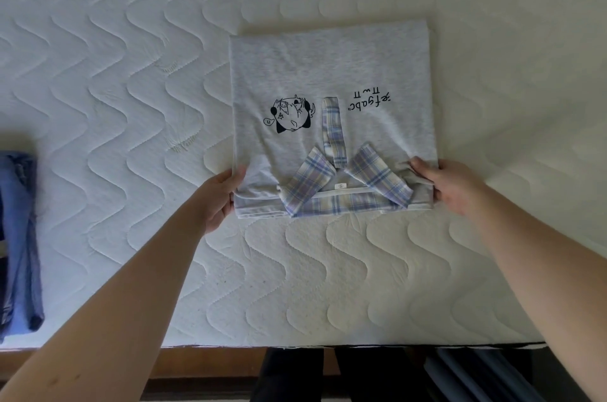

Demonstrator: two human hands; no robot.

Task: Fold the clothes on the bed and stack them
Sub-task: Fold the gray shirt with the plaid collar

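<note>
A light grey shirt (328,73) with a plaid collar, a plaid placket and a black cartoon print lies flat on the white quilted bed (131,73), sides folded in, collar toward me. My left hand (221,198) pinches the shirt's near left corner, thumb on top. At the near right corner, my right hand (450,186) grips a bunched bit of the fabric. A folded blue garment (19,237) lies at the far left edge of view.
The bed's near edge (295,345) runs across the bottom, with a wooden frame and dark floor below it. Quilted mattress surface stretches to the left of the shirt and beyond it.
</note>
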